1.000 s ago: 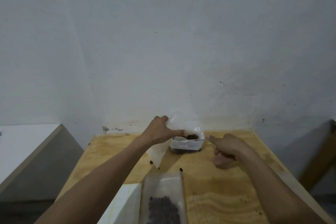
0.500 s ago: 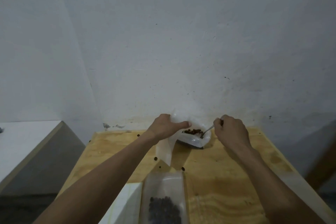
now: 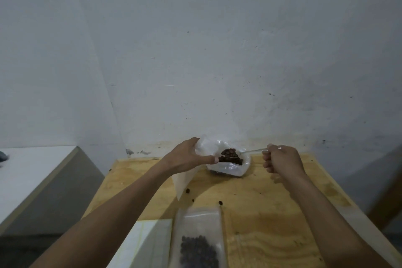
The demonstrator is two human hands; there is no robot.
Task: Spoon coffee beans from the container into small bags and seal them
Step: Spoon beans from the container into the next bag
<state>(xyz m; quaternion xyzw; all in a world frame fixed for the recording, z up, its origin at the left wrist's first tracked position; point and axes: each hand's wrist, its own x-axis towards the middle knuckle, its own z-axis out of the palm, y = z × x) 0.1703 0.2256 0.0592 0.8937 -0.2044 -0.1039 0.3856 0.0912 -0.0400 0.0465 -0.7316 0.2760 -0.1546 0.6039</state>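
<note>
A clear plastic container (image 3: 230, 168) of brown coffee beans (image 3: 238, 160) sits at the far edge of the wooden table (image 3: 272, 213). My right hand (image 3: 281, 160) grips the handle of a spoon (image 3: 253, 151); its bowl is lifted just above the container, heaped with beans. My left hand (image 3: 189, 158) pinches an empty whitish small bag (image 3: 185, 177) by its top, beside the container on the left; the bag hangs down to the table. A filled clear bag (image 3: 199, 239) with dark beans lies flat near the front edge.
Three loose beans (image 3: 187, 190) lie on the wood between the two bags. A white sheet or box (image 3: 141, 243) lies at the front left of the table. A white counter (image 3: 26, 178) stands to the left, and a white wall rises right behind the table.
My right hand moved from the table up to the container, took hold of the spoon and lifted a heap of beans. My left hand kept holding the empty bag in place.
</note>
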